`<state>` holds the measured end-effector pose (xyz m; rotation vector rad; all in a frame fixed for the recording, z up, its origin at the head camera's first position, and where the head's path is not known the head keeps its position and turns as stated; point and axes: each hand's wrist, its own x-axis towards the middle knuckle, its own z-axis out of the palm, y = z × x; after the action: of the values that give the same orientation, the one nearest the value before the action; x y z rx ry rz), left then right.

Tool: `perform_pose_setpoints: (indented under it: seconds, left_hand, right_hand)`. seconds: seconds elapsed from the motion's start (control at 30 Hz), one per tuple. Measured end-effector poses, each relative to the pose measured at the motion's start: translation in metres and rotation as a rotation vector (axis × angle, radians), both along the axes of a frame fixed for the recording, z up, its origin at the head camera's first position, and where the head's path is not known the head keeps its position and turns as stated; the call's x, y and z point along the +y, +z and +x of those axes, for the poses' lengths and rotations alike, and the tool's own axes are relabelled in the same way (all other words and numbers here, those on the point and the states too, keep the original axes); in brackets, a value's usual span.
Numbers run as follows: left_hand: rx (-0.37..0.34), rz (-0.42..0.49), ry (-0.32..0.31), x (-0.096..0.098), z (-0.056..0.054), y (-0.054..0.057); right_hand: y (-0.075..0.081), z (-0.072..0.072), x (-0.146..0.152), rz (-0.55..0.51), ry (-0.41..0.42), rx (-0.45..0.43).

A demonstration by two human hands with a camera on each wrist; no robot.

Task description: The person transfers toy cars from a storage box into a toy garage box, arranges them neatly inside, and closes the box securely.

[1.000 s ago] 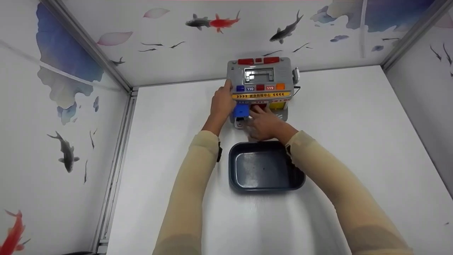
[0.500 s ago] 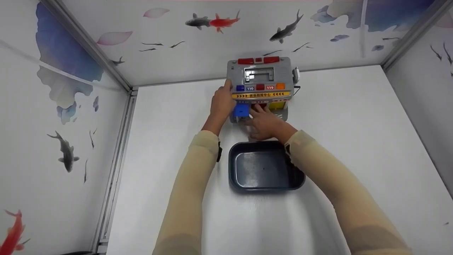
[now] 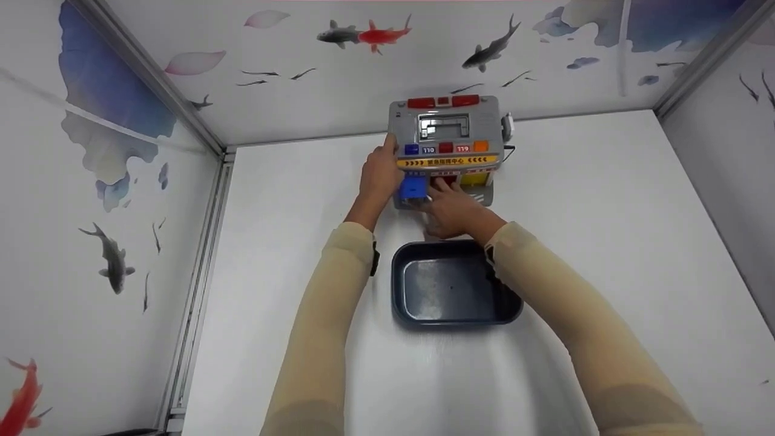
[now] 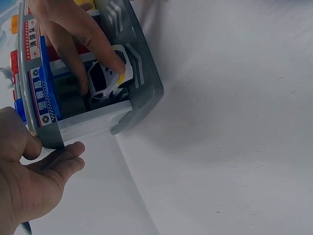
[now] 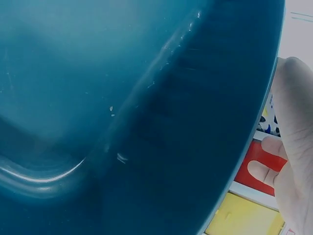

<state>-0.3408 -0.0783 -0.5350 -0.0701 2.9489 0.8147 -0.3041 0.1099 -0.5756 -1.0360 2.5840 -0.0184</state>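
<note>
A grey toy garage (image 3: 445,136) with coloured doors stands at the table's back edge. My left hand (image 3: 381,172) grips its left side, the thumb and fingers around the wall's edge in the left wrist view. The blue door (image 3: 413,188) is raised. In the bay under it sits a small white toy car (image 4: 105,78), partly covered by my right hand (image 3: 451,209). The thumb and a finger of that hand pinch the car. Its other fingers reach toward the red door (image 5: 259,166), beside the lowered yellow door (image 5: 242,218).
A dark blue plastic tub (image 3: 454,321) stands on the white table (image 3: 290,200) just in front of the garage, under my right wrist. Its wall fills most of the right wrist view. Printed fish panels (image 3: 272,109) enclose the table at the back and sides.
The toy car has moved back from the garage's front edge into the bay beneath the blue door, with my right hand on it. My left hand has stayed in place.
</note>
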Motion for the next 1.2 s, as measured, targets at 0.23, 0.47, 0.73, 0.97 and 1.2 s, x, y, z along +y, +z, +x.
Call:
perform_pose_setpoints:
  seconds: [0.23, 0.47, 0.73, 0.97, 1.2]
  left_hand:
    - [-0.004, 0.006, 0.002, 0.0, 0.0, 0.001]
    - [-0.026, 0.01, 0.012, 0.001, -0.002, 0.001]
    - [-0.021, -0.009, 0.008, 0.0, -0.003, 0.0]
    - [-0.025, 0.006, 0.008, 0.001, -0.002, 0.002]
    - [-0.021, 0.007, 0.003, -0.001, -0.001, 0.001]
  right_hand:
    - [0.003, -0.001, -0.002, 0.002, -0.007, 0.011]
    - [0.001, -0.006, -0.002, 0.083, -0.006, 0.056]
    - [-0.004, -0.012, -0.004, 0.109, -0.057, 0.022]
    - [-0.002, -0.013, -0.009, 0.137, -0.066, 0.028]
    - [-0.006, -0.015, -0.007, 0.139, -0.04, 0.04]
